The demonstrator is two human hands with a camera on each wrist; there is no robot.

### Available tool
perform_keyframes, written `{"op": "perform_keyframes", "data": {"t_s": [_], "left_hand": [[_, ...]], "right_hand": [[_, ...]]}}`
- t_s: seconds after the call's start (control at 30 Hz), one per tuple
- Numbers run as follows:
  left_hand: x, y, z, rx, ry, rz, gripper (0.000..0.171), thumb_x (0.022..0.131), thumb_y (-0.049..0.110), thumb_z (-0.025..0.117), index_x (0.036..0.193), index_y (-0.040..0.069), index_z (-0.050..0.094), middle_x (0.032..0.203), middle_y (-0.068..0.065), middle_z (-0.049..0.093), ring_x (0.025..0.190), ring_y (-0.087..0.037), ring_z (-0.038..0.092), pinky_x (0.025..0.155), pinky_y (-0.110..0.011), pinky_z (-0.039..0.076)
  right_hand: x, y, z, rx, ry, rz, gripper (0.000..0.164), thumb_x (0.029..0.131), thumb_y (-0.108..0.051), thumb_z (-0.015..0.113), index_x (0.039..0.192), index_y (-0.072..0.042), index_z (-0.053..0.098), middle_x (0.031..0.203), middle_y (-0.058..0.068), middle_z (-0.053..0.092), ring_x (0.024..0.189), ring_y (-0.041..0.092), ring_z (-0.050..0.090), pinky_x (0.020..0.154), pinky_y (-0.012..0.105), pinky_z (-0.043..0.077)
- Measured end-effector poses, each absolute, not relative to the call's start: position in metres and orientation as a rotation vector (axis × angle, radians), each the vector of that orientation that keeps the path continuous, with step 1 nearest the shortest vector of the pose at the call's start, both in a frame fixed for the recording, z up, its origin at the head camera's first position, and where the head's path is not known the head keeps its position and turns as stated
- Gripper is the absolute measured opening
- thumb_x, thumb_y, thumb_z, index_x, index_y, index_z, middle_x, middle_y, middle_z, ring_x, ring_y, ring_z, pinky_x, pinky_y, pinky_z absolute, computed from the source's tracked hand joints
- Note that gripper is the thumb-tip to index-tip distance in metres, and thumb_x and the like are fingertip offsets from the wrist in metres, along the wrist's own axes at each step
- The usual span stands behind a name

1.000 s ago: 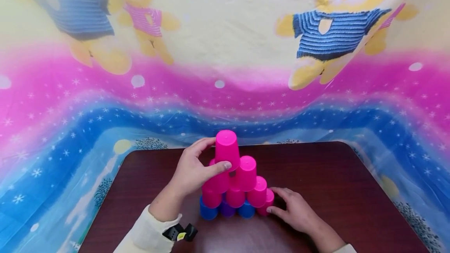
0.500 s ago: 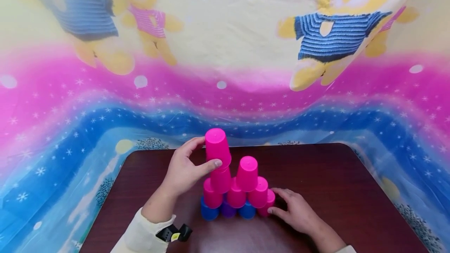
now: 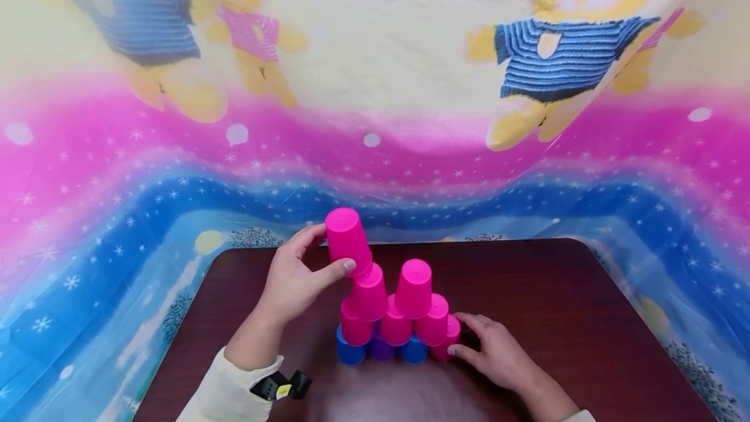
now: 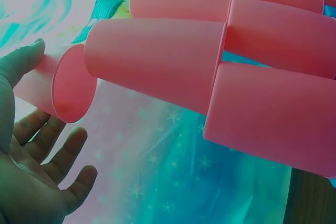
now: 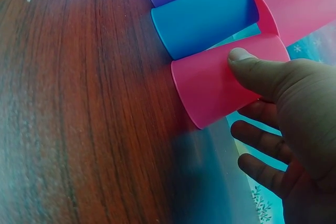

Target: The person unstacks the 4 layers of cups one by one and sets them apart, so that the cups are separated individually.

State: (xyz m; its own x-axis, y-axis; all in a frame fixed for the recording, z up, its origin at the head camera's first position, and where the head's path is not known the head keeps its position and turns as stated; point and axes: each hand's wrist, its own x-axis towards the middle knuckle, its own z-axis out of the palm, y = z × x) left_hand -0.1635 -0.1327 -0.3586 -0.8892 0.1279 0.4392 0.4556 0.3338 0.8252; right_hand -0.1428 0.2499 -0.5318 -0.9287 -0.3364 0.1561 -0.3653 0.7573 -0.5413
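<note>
Head view: a dark wooden bench fills the lower half of the frame, backed by a bright cloth printed with bears; at lower centre stands a pyramid of upside-down cups; its bottom row runs, left to right, blue cup, purple cup, second blue cup, pink end cup; above sit a middle row of three pink cups and an upper row of two, the left upper cup and the right upper cup, with a gap between.

Just left of centre, the left hand grasps a loose pink cup between thumb and fingers; that cup is tilted, mouth down, near the top of the left upper cup; whether they touch, I cannot tell; at lower right, the right hand pinches the end cup, its thumb on the near side in the right wrist view and its other fingers loosely bent.

Judging progress, three rows look complete; what seems left is one cup across the upper pair, though stacking or unstacking would look alike here.
</note>
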Motion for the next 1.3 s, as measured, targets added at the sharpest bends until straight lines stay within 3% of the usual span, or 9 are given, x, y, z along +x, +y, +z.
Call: {"op": "perform_keyframes", "data": {"t_s": [0.77, 1.3], "left_hand": [[-0.164, -0.159, -0.364, -0.435, -2.263, -1.588, 0.056, 0.084, 0.019, 0.088, 0.137, 0.017, 0.066, 0.118, -0.001, 0.069, 0.107, -0.028, 0.066, 0.079, -0.032, 0.06], [-0.163, -0.175, -0.381, -0.292, -2.335, -1.492, 0.059, 0.087, 0.026, 0.086, 0.14, 0.016, 0.063, 0.12, -0.002, 0.068, 0.108, -0.018, 0.062, 0.079, -0.032, 0.059]], "right_hand": [[-0.144, 0.249, -0.528, 0.566, -2.924, 0.895, 0.072, 0.089, -0.06, 0.074, 0.14, -0.01, 0.063, 0.13, 0.0, 0.068, 0.118, 0.021, 0.067, 0.095, 0.046, 0.058], [-0.144, 0.249, -0.529, 0.536, -2.954, 0.941, 0.073, 0.089, -0.058, 0.075, 0.142, -0.011, 0.061, 0.132, 0.001, 0.068, 0.121, 0.023, 0.066, 0.097, 0.047, 0.057]]}}
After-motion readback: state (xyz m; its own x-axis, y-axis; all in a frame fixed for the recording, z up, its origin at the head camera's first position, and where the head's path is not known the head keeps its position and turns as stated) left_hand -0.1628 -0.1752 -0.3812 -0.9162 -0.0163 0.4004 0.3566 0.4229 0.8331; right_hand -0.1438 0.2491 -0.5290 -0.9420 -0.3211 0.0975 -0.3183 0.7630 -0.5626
